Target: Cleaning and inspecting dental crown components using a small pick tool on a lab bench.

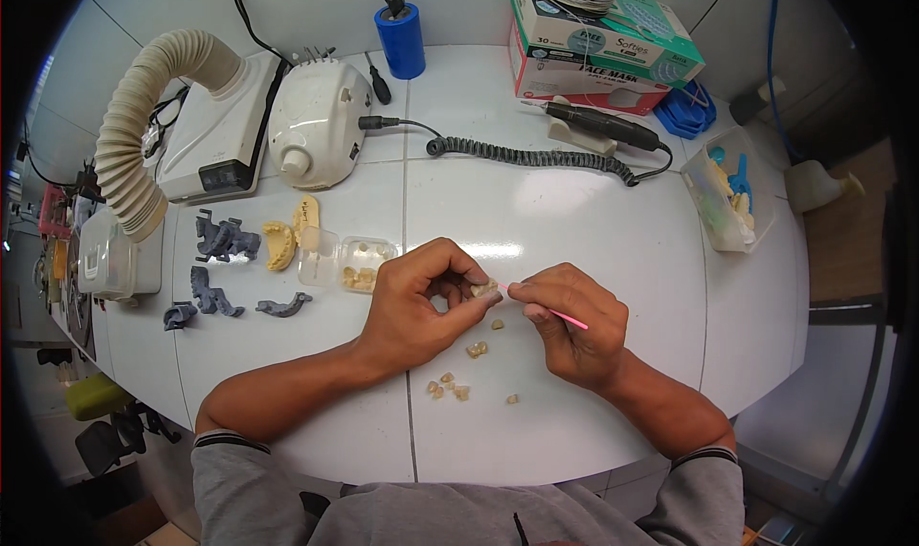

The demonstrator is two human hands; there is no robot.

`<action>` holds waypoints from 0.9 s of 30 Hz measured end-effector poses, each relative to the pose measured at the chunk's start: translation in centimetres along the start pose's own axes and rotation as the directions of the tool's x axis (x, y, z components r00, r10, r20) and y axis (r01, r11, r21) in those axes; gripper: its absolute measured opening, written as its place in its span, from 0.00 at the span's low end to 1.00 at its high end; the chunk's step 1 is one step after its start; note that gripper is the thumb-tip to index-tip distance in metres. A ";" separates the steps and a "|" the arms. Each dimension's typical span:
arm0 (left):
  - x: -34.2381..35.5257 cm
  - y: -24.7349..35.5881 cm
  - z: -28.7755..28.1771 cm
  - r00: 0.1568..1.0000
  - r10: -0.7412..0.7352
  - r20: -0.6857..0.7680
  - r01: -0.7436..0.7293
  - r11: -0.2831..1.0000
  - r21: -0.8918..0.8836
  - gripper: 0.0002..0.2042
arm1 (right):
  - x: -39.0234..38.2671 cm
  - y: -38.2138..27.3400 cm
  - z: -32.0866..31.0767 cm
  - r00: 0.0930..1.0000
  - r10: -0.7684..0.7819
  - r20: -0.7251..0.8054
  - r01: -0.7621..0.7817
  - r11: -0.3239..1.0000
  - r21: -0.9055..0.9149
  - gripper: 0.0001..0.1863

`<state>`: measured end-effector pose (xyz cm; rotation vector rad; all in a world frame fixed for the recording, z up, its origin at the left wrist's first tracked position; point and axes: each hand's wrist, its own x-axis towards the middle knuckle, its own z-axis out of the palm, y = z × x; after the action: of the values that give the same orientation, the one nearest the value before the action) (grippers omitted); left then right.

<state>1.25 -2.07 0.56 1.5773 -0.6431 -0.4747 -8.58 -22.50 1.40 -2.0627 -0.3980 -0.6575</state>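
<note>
Between thumb and fingertips, my left hand (421, 302) pinches a small cream-coloured dental crown piece (483, 289). My right hand (574, 326) is closed on a thin pink applicator stick (569, 318), whose tip meets the crown piece or sits right beside it. Below my hands, several loose tooth-coloured crowns (447, 387) lie on the white table, with a joined crown piece (477, 350) a little above them. Left of my left hand stands an open clear box (360, 277) holding more crowns.
Yellow dental models (279, 245) and grey printed dental parts (227, 237) lie at the left. Behind them are a white control unit (318, 123) and a ribbed suction hose (124, 134). A corded handpiece (601, 123) rests at the back right, near mask boxes (593, 53) and a clear bin (718, 206).
</note>
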 end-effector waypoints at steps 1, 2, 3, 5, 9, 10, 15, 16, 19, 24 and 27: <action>0.0 0.0 0.0 1.000 -0.002 0.000 0.002 1.000 0.000 0.08 | 0.0 0.0 0.0 1.000 0.000 0.000 0.000 1.000 0.000 0.10; 0.0 0.0 0.0 1.000 -0.002 -0.001 0.002 1.000 -0.001 0.08 | 0.0 0.0 0.0 1.000 -0.005 0.002 0.005 1.000 -0.003 0.11; 0.0 -0.1 0.0 1.000 0.003 0.003 -0.003 1.000 0.001 0.08 | 0.0 0.0 0.0 1.000 -0.010 0.003 0.010 1.000 -0.005 0.11; 0.0 -0.1 0.0 1.000 0.008 0.006 -0.008 1.000 0.003 0.08 | -0.1 0.1 0.1 1.000 -0.012 0.002 0.012 1.000 -0.004 0.11; 0.0 0.0 0.0 1.000 0.013 0.009 -0.013 1.000 0.011 0.08 | 0.0 -0.2 0.1 1.000 -0.014 0.020 0.014 1.000 -0.026 0.13; 0.0 0.0 0.0 1.000 -0.007 0.012 0.007 1.000 0.020 0.07 | 0.1 -0.3 0.1 1.000 -0.015 0.019 0.015 1.000 -0.026 0.13; 0.1 -0.3 0.0 0.999 0.039 -0.004 -0.038 0.998 0.042 0.07 | 0.1 -0.4 0.3 1.000 -0.010 0.004 0.011 0.984 -0.178 0.13; 0.0 -0.4 0.1 0.999 0.038 -0.008 -0.038 0.999 0.039 0.07 | 0.0 -0.3 0.3 1.000 -0.012 0.003 0.012 0.984 -0.180 0.13; -0.1 -0.3 0.2 0.999 0.041 -0.009 -0.041 0.999 0.032 0.07 | 0.0 -0.3 0.4 0.999 -0.049 0.013 0.050 0.974 -0.220 0.10; -0.1 -0.5 0.2 0.998 0.066 -0.017 -0.065 0.997 0.047 0.07 | 0.0 -0.3 0.2 0.998 -0.052 0.033 0.057 0.981 -0.184 0.09; 0.0 -0.5 0.2 0.996 0.084 -0.013 -0.083 0.994 0.070 0.07 | 0.0 -0.2 0.4 0.999 -0.046 0.029 0.050 0.984 -0.173 0.11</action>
<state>1.19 -2.17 0.00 1.6111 -0.7170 -0.3800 -8.59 -22.02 1.32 -2.2340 -0.4182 -0.7182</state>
